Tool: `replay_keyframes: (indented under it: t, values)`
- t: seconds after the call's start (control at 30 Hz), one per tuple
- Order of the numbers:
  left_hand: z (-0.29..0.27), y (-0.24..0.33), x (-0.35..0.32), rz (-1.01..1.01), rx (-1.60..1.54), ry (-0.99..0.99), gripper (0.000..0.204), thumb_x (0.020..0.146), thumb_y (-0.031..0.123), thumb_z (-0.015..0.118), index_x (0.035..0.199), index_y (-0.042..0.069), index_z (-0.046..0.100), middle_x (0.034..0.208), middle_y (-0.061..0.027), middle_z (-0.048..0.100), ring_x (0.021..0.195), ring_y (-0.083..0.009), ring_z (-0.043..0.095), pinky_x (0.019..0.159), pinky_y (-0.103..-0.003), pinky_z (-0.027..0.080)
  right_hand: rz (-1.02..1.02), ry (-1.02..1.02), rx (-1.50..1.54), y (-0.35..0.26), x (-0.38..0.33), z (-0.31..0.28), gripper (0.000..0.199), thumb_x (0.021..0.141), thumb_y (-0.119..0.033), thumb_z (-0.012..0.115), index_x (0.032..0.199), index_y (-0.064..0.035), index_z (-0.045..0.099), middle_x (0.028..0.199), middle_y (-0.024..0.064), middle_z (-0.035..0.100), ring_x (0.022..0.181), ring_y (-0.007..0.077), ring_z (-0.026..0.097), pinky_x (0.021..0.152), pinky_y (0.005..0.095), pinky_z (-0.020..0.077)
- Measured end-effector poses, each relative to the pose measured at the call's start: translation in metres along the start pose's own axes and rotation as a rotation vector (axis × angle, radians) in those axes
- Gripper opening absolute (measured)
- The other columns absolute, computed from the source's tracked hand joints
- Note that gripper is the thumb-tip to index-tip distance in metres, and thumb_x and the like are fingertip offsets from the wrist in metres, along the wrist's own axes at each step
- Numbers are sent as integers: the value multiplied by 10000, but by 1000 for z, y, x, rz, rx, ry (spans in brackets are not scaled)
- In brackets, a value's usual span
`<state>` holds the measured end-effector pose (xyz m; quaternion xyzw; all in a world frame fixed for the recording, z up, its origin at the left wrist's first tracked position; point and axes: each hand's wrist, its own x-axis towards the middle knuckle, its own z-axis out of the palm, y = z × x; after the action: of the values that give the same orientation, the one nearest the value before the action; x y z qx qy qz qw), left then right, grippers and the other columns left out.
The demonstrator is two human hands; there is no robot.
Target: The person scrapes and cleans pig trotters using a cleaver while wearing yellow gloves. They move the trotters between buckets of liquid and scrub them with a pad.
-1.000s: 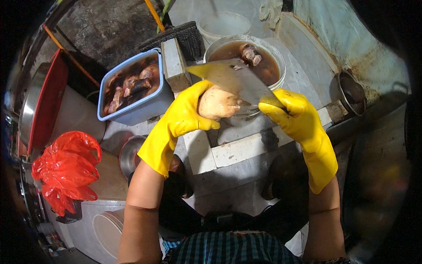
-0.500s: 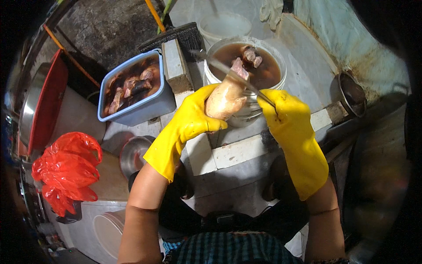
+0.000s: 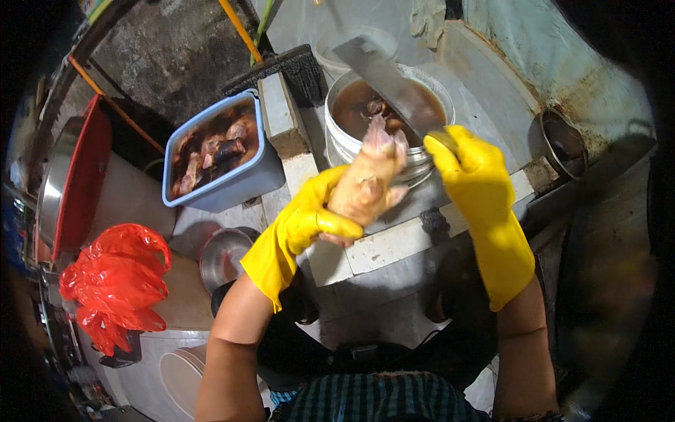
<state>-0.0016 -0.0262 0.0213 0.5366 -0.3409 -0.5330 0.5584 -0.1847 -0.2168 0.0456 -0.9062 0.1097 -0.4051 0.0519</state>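
Observation:
My left hand, in a yellow rubber glove, is closed around a pale pig's trotter. The trotter's toes point up and away from me, in front of the round white bucket. My right hand, gloved the same way, grips the handle of a broad-bladed knife. Its blade, smeared by motion, slants up and left over the bucket, apart from the trotter. Brown liquid with dark pieces of meat fills much of the bucket.
A blue tub of similar liquid and meat pieces stands left of a tiled ledge. Nearer on the left are a red plastic bag, a metal bowl and a pale bucket. A dark broom head lies behind the ledge.
The trotter has turned and come nearer to me, its toes now showing. The knife has lifted off it, its blade now up over the bucket with its broad side showing.

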Motion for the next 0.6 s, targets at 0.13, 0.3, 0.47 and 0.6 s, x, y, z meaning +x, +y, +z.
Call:
replay_keyframes:
  t: [0.13, 0.3, 0.47, 0.6]
  values:
    - [-18, -19, -11, -116, -400, -138, 709, 667, 38, 736, 1343, -17, 529, 846, -164, 640, 573, -229, 599, 501, -337, 485, 277, -119, 449, -21, 8, -23, 133, 921, -167, 719, 952, -38, 712, 796, 150, 695, 713, 350, 682, 645, 376, 522]
    - [-15, -15, -9, -111, -372, -166, 753, 633, 76, 737, 1349, -4, 518, 882, -199, 635, 547, -239, 565, 460, -348, 447, 451, -256, 424, -18, 0, -37, 231, 897, -254, 759, 1002, -50, 740, 852, 145, 723, 785, 345, 685, 705, 405, 537]
    - [-19, -19, -8, -105, -421, -144, 821, 660, 164, 788, 1410, 16, 487, 940, -209, 655, 575, -247, 596, 463, -353, 486, 557, -344, 403, -24, 3, -39, 304, 870, -359, 776, 1019, -94, 759, 897, 121, 736, 844, 338, 679, 756, 416, 540]
    - [-11, -8, -5, -82, -456, -208, 864, 702, 234, 803, 1458, 35, 436, 932, -197, 646, 566, -234, 585, 473, -352, 493, 549, -324, 416, -23, 0, -32, 280, 878, -351, 759, 982, -92, 738, 868, 131, 721, 825, 360, 674, 727, 426, 533]
